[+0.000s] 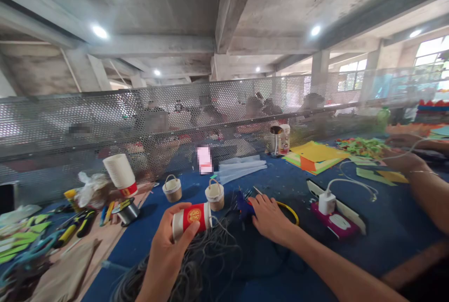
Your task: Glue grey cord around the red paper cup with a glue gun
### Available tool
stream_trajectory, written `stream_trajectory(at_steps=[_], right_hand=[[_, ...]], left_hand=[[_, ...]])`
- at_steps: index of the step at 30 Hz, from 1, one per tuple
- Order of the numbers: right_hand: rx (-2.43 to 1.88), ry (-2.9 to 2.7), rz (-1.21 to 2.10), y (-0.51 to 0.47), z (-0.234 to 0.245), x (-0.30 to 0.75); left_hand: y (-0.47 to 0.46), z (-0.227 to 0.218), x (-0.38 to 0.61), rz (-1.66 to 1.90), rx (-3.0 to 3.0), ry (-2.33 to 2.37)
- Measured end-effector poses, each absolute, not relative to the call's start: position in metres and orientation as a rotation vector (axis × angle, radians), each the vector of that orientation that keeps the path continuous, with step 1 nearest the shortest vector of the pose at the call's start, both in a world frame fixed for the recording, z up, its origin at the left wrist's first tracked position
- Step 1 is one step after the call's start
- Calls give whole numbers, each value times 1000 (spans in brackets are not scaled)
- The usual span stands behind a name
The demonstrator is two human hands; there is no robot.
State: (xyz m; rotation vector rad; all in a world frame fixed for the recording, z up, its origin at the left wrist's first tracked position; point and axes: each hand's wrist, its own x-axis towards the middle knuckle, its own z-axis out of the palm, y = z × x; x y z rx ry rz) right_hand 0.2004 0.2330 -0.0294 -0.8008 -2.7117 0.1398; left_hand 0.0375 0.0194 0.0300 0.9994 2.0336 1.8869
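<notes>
My left hand (170, 241) is closed around a white paper cup (191, 220) with a red band and gold emblem, tilted on its side. A grey cord runs from near the cup's rim to a loose heap of grey cord (182, 269) below. Palm down, my right hand (270, 218) has its fingers curled on a blue glue gun (244, 204), partly hidden by the hand. Just beyond the cup stand a small handled basket (214, 197) and a second handled basket (172, 190), both tan with white rims.
Left lie stacked paper cups (119, 171), a wire spool (128, 212), cutters and scissors. A power strip (336, 218) with a white charger sits right. Behind are a phone (205, 159), clear strips (242, 167), coloured sheets (315, 154) and a mesh partition. A co-worker's arms (421, 171) reach in right.
</notes>
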Motion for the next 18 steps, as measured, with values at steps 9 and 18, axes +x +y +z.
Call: stream_trajectory(at_steps=[9,18], right_hand=[[-836,-2728,111,230,-25,202],[-853,-2650,64,227,-13,209]], left_hand=[[20,28,38,1896,1013,2047],[19,31,40,1861,1004,2053]])
